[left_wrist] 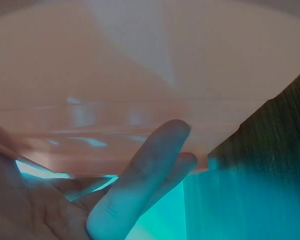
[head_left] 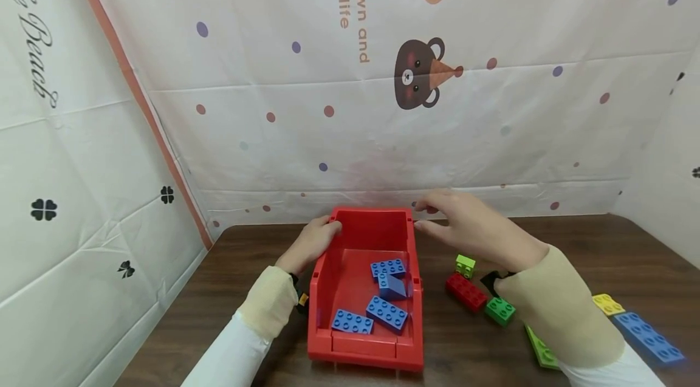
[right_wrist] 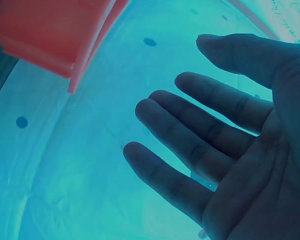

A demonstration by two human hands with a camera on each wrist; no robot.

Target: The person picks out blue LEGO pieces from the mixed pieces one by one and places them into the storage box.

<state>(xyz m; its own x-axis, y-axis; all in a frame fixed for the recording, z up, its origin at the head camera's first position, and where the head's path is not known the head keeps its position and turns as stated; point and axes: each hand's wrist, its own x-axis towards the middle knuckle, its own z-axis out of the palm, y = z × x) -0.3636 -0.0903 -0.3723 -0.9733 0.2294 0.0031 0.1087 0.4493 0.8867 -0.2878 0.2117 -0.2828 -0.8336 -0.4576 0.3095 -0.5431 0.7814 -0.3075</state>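
A red storage bin (head_left: 354,274) stands in front of me with several blue toy bricks (head_left: 387,313) lying in it. My left hand (head_left: 310,246) grips the bin's left wall near the far corner, thumb over the rim. In the left wrist view, fingers (left_wrist: 152,172) of that hand lie along the bin's outer side, which is washed out there. Beside the far right corner, my right hand (head_left: 473,226) hovers with nothing in it. The right wrist view shows its fingers (right_wrist: 190,137) spread and fairly straight, apart from the bin's edge (right_wrist: 80,70).
Right of the bin, on the dark wooden table (head_left: 459,344), lie a lime brick (head_left: 465,265), a red brick (head_left: 466,291), a green brick (head_left: 500,310), a lime piece (head_left: 540,347), a yellow brick (head_left: 607,304) and a long blue brick (head_left: 648,337). Printed cloth (head_left: 306,144) hangs behind.
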